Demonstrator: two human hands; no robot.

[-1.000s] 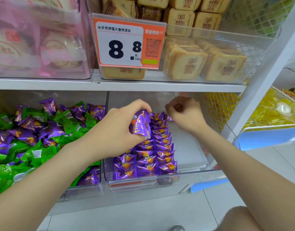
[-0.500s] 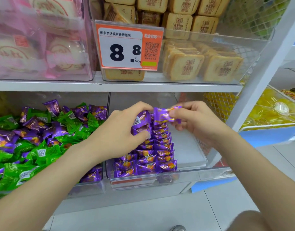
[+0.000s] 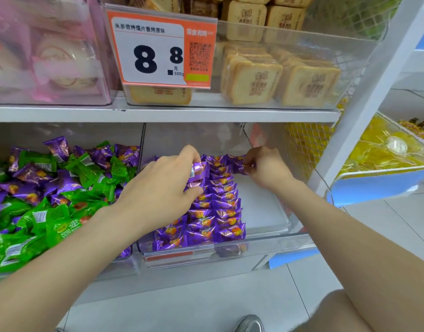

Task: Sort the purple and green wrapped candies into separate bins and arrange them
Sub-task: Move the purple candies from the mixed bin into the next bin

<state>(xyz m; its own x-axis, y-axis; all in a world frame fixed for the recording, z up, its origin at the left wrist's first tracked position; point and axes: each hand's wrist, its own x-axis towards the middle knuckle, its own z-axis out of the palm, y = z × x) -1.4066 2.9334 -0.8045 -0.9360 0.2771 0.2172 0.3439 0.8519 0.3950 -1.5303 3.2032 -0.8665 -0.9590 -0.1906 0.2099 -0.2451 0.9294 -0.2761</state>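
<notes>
A clear bin [image 3: 266, 238] on the lower shelf holds purple wrapped candies [image 3: 220, 212] lined up in neat rows along its left half. My left hand [image 3: 163, 185] grips a small stack of purple candies [image 3: 197, 172] above those rows. My right hand [image 3: 266, 167] pinches a single purple candy [image 3: 239, 165] at the far end of the rows, down at row level. To the left, another clear bin [image 3: 134, 257] holds a loose mixed heap of green candies [image 3: 55, 219] and purple candies [image 3: 31, 178].
The right half of the sorted bin's floor [image 3: 258, 207] is bare white. The upper shelf [image 3: 158, 113] carries a price tag [image 3: 161, 50] and bins of packaged biscuits [image 3: 278, 77]. A yellow-sweets bin [image 3: 385, 154] stands at the right. A shoe [image 3: 250, 323] rests on the tiled floor.
My right hand has lowered the purple candy from above the rows to the far end of them. My left hand has stayed over the rows with its candies.
</notes>
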